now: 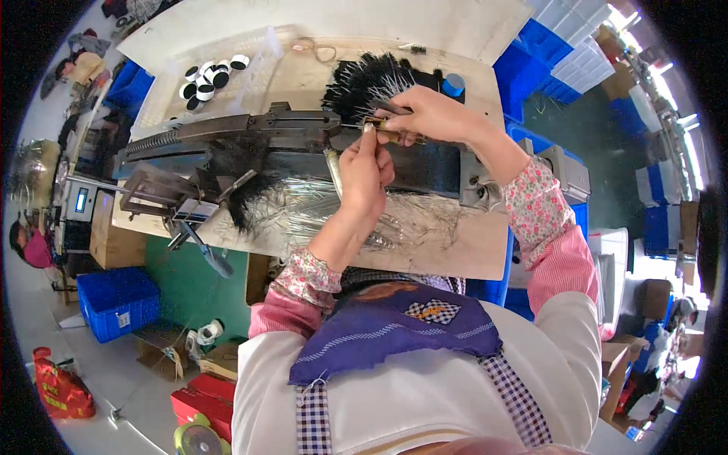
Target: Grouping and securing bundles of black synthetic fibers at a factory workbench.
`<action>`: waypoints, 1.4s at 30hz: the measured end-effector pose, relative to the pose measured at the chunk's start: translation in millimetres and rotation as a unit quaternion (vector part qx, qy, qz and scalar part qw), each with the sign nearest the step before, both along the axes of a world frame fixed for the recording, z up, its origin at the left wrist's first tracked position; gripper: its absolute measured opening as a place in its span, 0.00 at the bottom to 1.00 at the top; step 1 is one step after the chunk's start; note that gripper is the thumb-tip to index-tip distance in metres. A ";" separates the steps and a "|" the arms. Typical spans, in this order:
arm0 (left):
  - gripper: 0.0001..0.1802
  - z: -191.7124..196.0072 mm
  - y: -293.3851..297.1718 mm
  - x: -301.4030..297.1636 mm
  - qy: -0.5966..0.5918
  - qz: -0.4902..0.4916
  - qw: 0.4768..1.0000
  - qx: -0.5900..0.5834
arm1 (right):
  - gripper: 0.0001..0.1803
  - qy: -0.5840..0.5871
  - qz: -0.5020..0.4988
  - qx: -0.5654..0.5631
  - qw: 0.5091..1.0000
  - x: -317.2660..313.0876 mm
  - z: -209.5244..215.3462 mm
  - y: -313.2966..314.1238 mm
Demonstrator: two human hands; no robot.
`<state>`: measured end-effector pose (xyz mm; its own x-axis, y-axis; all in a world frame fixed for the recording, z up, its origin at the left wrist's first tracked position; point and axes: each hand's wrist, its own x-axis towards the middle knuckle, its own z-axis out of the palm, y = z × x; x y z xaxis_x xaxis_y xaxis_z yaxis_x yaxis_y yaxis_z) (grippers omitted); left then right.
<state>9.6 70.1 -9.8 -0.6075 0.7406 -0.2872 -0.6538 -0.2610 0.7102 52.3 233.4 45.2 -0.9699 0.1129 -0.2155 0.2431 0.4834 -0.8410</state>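
Hands at centre frame, working at a metal press. Left hand (366,171) just below centre, fingers curled narrow around a pale cylindrical handle (334,168) that stands nearly upright, thumb tip raised toward the other hand. Right hand (430,114) above and to the right, fingers pinched narrow on a thin brass-coloured tube (394,135) lying level, its left end at the machine's jaw. Dark metal machine (250,129) stretched from mid left to centre, a coiled spring along its left arm. Black bristle bundle (364,80) fanned out just behind the right hand, upper centre. Second black tuft (246,201) under the machine, left of the left hand, beside a spread of loose thin wires (425,220) across the worn wooden worktop (470,254). Black-and-white rings (206,77) grouped at upper left on a pale tray. Small blue cap (453,84) at upper right of the worktop. Blue crates (117,302) at lower left on the floor. Floral cuffs over pink striped sleeves on both forearms; purple cloth across the lap at lower centre.
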 end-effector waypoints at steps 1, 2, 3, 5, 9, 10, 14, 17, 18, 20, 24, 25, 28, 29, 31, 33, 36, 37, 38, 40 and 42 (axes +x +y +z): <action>0.15 -0.2 -0.6 -1.2 -0.004 0.002 1.000 0.005 | 0.13 -0.004 0.001 -0.001 1.000 -2.0 2.2 3.3; 0.17 2.0 1.2 -1.4 -0.003 0.008 1.000 -0.006 | 0.13 -0.017 -0.002 -0.048 0.999 -3.9 7.4 7.4; 0.17 1.2 0.6 -0.9 -0.003 0.005 1.000 -0.011 | 0.13 -0.026 -0.009 -0.099 0.995 -5.6 9.4 6.4; 0.19 -0.7 3.0 0.7 -0.016 -0.001 1.000 0.004 | 0.15 -0.056 -0.021 -0.114 0.992 -6.7 12.0 8.2; 0.26 -4.0 10.2 9.4 -0.018 -0.080 0.994 0.079 | 0.15 -0.072 0.004 -0.117 0.990 -7.4 8.0 16.0; 0.32 -11.6 10.7 6.7 0.010 -0.125 0.983 0.133 | 0.14 -0.083 0.013 -0.117 0.990 -7.2 8.0 15.3; 0.41 7.3 7.1 -3.9 -0.172 -0.077 0.959 0.214 | 0.21 0.122 0.052 0.305 0.943 0.0 7.2 4.5; 0.43 19.0 -4.7 -18.7 -0.256 -0.054 0.939 0.225 | 0.20 0.161 -0.060 0.409 0.896 16.7 25.9 -13.1; 0.43 18.9 -4.3 -16.5 -0.253 -0.042 0.937 0.237 | 0.21 0.183 -0.053 0.412 0.891 22.0 25.1 -23.8; 0.42 15.6 -7.1 -15.5 -0.247 -0.047 0.942 0.224 | 0.23 0.247 0.007 0.434 0.867 28.4 12.0 -38.9; 0.41 14.4 -9.8 -9.9 -0.205 -0.028 0.953 0.219 | 0.14 0.270 -0.040 0.397 0.877 18.7 9.1 -37.5; 0.40 14.9 -9.7 -8.7 -0.187 -0.020 0.956 0.223 | 0.11 0.272 -0.078 0.344 0.895 15.2 8.5 -21.4; 0.40 14.6 -12.7 -6.1 -0.189 0.003 0.956 0.222 | 0.07 0.242 -0.064 0.296 0.922 12.8 0.1 -13.9; 0.39 14.9 -12.7 -5.5 -0.190 0.013 0.957 0.217 | 0.08 0.235 -0.042 0.304 0.922 11.3 -0.8 -16.9; 0.39 15.5 -13.2 -3.7 -0.178 0.017 0.961 0.212 | 0.08 0.272 -0.038 0.320 0.907 6.9 0.4 -24.8; 0.38 17.8 -13.5 -4.1 -0.162 0.019 0.966 0.201 | 0.08 0.273 -0.030 0.353 0.895 1.2 1.1 -28.2; 0.36 21.2 -14.0 -6.9 -0.173 0.014 0.966 0.193 | 0.07 0.282 -0.026 0.364 0.887 8.8 4.6 -25.2; 0.36 21.7 -12.8 -7.5 -0.176 0.016 0.965 0.194 | 0.07 0.280 -0.021 0.374 0.884 11.4 5.6 -23.8; 0.36 22.2 -11.9 -8.4 -0.179 0.017 0.964 0.195 | 0.07 0.284 -0.018 0.377 0.882 11.6 5.3 -23.9; 0.36 21.8 -11.1 -8.5 -0.180 0.010 0.965 0.189 | 0.08 0.291 -0.023 0.400 0.869 14.1 5.3 -25.1; 0.36 21.2 -10.2 -9.6 -0.181 0.005 0.967 0.182 | 0.08 0.296 -0.025 0.425 0.855 13.8 8.2 -23.6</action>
